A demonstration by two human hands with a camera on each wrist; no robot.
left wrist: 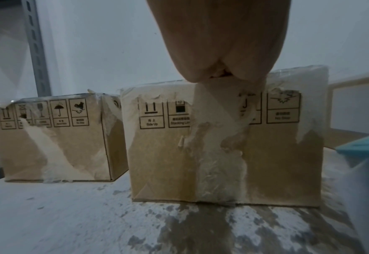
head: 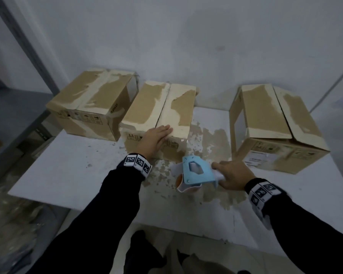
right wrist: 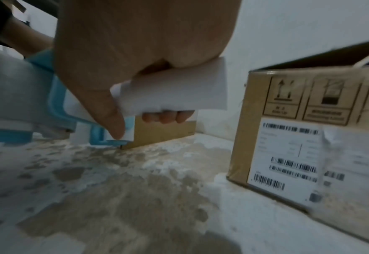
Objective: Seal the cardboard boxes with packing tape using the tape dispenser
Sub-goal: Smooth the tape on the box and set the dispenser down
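One hand rests on the middle box, the other holds the tape dispenser on the desk.

The left hand (head: 155, 138) lies flat with straight fingers on the front top edge of the middle box (head: 160, 107), its grip apart. The right hand (head: 233, 177) has its grip clamped on the white handle (right wrist: 172, 89) of the blue tape dispenser (head: 194, 173), which sits on the white desk (head: 67, 175) just in front of the middle box. A left box (head: 91, 101) stands close beside the middle one. The right box (head: 275, 125) stands well apart, its top flaps slightly open.
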